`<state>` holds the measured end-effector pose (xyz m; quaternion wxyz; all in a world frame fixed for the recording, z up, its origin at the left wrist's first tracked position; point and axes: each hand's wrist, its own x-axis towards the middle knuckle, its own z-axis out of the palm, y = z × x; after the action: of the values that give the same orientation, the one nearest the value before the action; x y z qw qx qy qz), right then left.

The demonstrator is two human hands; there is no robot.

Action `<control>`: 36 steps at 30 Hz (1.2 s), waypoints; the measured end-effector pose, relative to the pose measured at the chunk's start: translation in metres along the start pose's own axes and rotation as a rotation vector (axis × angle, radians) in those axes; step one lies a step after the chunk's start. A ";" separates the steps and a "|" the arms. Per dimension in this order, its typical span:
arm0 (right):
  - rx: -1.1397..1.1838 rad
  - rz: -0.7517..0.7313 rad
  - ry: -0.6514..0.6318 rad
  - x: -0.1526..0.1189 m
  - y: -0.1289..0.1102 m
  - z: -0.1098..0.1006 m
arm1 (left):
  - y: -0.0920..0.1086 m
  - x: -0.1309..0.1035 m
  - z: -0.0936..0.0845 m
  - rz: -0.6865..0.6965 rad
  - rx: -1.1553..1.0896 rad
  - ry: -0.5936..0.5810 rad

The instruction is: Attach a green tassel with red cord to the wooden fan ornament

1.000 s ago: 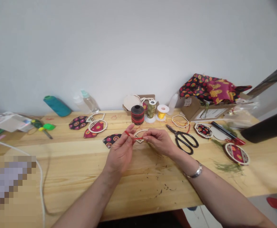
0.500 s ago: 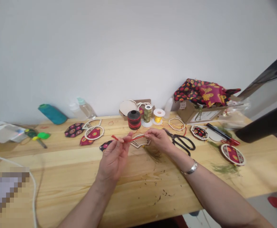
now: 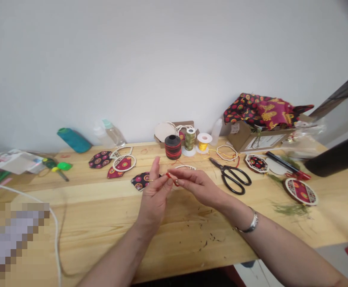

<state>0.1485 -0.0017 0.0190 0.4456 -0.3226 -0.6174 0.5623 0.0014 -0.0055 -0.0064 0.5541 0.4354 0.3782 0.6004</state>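
Thin red cord (image 3: 176, 182) is bunched in a small loop between the fingertips of both hands, above the table. My left hand (image 3: 155, 195) pinches it with thumb and fingers. From the other side my right hand (image 3: 198, 185) also grips the cord, fingertips nearly touching the left ones. Behind the fingers lies a dark patterned fabric piece (image 3: 140, 181), partly hidden by my left hand. The pale cut-out frame (image 3: 188, 167) is mostly covered by my right hand. Black-handled scissors (image 3: 235, 177) lie open to the right of that hand.
A red-and-black spool (image 3: 173, 148), an olive thread cone (image 3: 190, 140) and a yellow spool (image 3: 204, 143) stand behind. A fabric-topped cardboard box (image 3: 245, 137) is at back right, a black pole (image 3: 335, 155) beside it. A white cable (image 3: 54, 227) crosses the left side.
My hands have come closer together, and the cord that was stretched between them is now a small bunched loop. The whole view has shifted slightly.
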 end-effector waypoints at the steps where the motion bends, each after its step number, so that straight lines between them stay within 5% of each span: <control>1: 0.012 0.022 -0.001 0.000 0.001 0.001 | 0.001 0.000 0.000 0.004 0.004 -0.005; 12: -0.128 0.084 0.133 0.012 0.012 -0.031 | 0.012 0.005 0.002 -0.082 -0.377 -0.041; 23: -0.151 0.094 0.191 0.018 0.023 -0.054 | 0.017 0.006 -0.001 -0.074 -0.378 -0.038; 28: -0.280 -0.018 0.157 0.017 0.020 -0.054 | 0.026 0.002 -0.007 -0.165 -0.440 -0.179; 34: -0.610 -0.301 -0.022 0.009 0.004 -0.043 | 0.020 0.007 -0.002 -0.075 -0.342 0.063; 36: -0.680 -0.354 -0.085 0.006 0.001 -0.038 | 0.013 0.006 0.003 -0.109 -0.227 0.043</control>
<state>0.1806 0.0189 0.0183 0.3776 -0.3169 -0.8326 0.2525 -0.0006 -0.0014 0.0073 0.6233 0.3354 0.3427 0.6177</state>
